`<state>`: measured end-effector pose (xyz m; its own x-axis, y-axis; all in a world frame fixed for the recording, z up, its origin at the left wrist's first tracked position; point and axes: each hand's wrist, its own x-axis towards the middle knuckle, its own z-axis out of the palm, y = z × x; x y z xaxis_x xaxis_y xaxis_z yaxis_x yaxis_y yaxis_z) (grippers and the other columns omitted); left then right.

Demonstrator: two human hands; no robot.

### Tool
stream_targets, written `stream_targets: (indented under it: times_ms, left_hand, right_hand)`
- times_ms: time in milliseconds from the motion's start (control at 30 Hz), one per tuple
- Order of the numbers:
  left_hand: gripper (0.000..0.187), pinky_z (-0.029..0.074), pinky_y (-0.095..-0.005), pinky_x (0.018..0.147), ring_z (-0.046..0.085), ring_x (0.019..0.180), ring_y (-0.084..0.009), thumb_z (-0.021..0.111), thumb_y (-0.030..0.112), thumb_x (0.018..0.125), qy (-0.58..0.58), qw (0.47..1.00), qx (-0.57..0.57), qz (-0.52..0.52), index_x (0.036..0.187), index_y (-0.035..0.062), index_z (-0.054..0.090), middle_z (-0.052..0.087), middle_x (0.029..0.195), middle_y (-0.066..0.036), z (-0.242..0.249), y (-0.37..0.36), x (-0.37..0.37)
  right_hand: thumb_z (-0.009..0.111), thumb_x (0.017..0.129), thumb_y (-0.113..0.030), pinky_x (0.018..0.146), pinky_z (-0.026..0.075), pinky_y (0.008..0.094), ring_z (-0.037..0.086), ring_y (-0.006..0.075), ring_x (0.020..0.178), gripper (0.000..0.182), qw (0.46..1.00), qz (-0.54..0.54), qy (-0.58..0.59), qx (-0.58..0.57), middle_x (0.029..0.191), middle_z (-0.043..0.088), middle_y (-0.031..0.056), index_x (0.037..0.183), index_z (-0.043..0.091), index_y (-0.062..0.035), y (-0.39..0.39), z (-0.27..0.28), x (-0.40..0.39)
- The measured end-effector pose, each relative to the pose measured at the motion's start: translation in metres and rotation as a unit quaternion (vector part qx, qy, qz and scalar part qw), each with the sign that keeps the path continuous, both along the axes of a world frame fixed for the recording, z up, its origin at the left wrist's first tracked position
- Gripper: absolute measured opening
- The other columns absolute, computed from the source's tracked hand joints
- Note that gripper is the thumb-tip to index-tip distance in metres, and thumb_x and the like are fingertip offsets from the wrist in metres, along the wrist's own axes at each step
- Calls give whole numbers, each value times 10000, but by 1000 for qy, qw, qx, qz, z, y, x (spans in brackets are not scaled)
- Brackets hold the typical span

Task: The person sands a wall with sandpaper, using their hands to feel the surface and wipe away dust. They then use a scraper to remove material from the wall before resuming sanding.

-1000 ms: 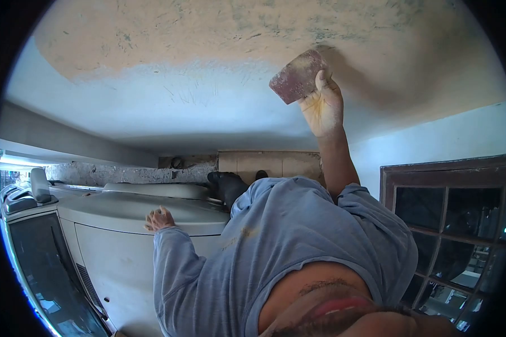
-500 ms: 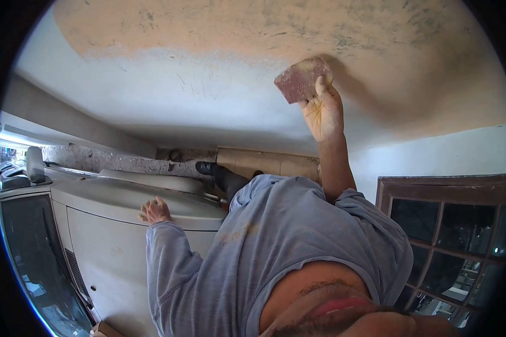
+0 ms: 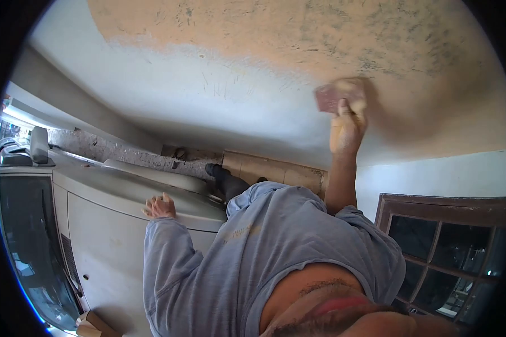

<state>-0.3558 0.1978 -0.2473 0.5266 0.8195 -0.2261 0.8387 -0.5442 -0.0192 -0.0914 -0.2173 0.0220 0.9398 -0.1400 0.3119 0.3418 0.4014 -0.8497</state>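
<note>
My right hand is raised to the wall, its fingers closed on a piece of reddish-brown sandpaper. The sandpaper overlaps the border between the wall's white area and its peach, dark-scuffed patch; its far side is blurred. Pale dust coats the palm and fingers. Lower on the left, my left hand rests at the edge of the light-coloured vehicle's bonnet, fingers apart and holding nothing.
The vehicle's dark windscreen and a mirror are at far left. A brown-framed window stands at right. Below the wall runs a rough grey ground strip beside tan tiles. My dark shoe shows there.
My right hand and the sandpaper have shifted right and slightly down across the view. The view itself has tilted a little, while my left hand stays at the bonnet.
</note>
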Motion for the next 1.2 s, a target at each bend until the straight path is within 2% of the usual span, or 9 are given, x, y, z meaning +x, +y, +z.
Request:
stream_targets:
  times_ms: [67, 133, 233, 367, 767, 967, 1067, 1133, 1200]
  left_hand:
    - [451, 99, -504, 1175, 349, 1375, -235, 466, 462, 910, -16, 1000, 2, 14, 1127, 145, 702, 565, 1344, -10, 8, -3, 2]
    - [446, 105, -504, 1173, 358, 1367, -234, 476, 454, 904, -6, 1000, -9, 11, 1123, 139, 703, 570, 1337, -3, 15, -4, 6]
    - [432, 119, -509, 1167, 369, 1357, -229, 501, 441, 889, 1, 1000, -6, 3, 1110, 132, 707, 575, 1329, 11, 11, -2, 6]
    - [427, 120, -523, 1162, 363, 1358, -229, 493, 433, 898, 2, 1000, -10, 6, 1097, 124, 709, 576, 1323, 3, 13, -2, 2]
    - [395, 148, -536, 1152, 408, 1312, -239, 478, 416, 914, 0, 1000, -7, -23, 1017, 134, 735, 612, 1254, -21, 6, 0, 2]
    - [394, 179, -521, 1146, 435, 1275, -230, 466, 408, 921, -3, 999, 34, -21, 995, 125, 730, 632, 1210, -44, -31, 11, -7]
    - [405, 186, -508, 1139, 445, 1255, -223, 455, 420, 922, -18, 999, 11, -29, 998, 129, 727, 632, 1214, -36, -8, 3, -4]
    - [419, 190, -508, 1134, 446, 1253, -229, 448, 426, 924, 2, 999, 16, -29, 1011, 124, 726, 631, 1218, -38, 0, -2, -1]
    - [434, 193, -508, 1130, 446, 1251, -234, 441, 432, 925, 18, 999, 18, -31, 1024, 118, 724, 630, 1223, -40, 4, -1, 2]
  right_hand:
    - [551, 946, -16, 957, 476, 348, 594, 217, 1084, 259, 984, -128, -91, -80, 1211, 584, 140, 1194, 576, 55, -16, 4, 4]
    - [598, 918, -11, 881, 513, 332, 599, 231, 1050, 206, 824, -426, -223, -301, 1150, 593, 162, 1092, 636, 92, -31, 16, 5]
    - [608, 915, -25, 850, 517, 336, 605, 246, 1015, 215, 717, -528, -237, -389, 1113, 591, 175, 1095, 653, 83, -41, 26, 3]
    - [607, 917, -35, 850, 515, 344, 605, 245, 995, 239, 765, -482, -218, -368, 1055, 591, 170, 1132, 651, 57, -49, 18, 2]
    - [482, 932, -152, 1018, 424, 464, 507, 419, 1238, 362, 535, -583, -307, -530, 1354, 519, 238, 1206, 618, 43, -72, 101, 98]
    - [460, 941, -126, 1129, 246, 505, 398, 404, 1351, 388, 635, -457, -297, -548, 1415, 471, 227, 1283, 579, 14, -26, -96, 77]
    - [434, 973, -209, 1095, 288, 535, 377, 425, 1359, 448, 606, -464, -323, -560, 1417, 465, 233, 1361, 509, 3, -45, -58, 87]
    - [455, 965, -200, 1043, 368, 502, 477, 435, 1272, 422, 514, -573, -311, -557, 1325, 550, 238, 1317, 551, 11, -49, 63, 91]
    - [494, 937, -207, 786, 442, 489, 594, 422, 893, 274, 616, -550, -261, -499, 950, 649, 232, 989, 652, 11, -78, 162, 102]
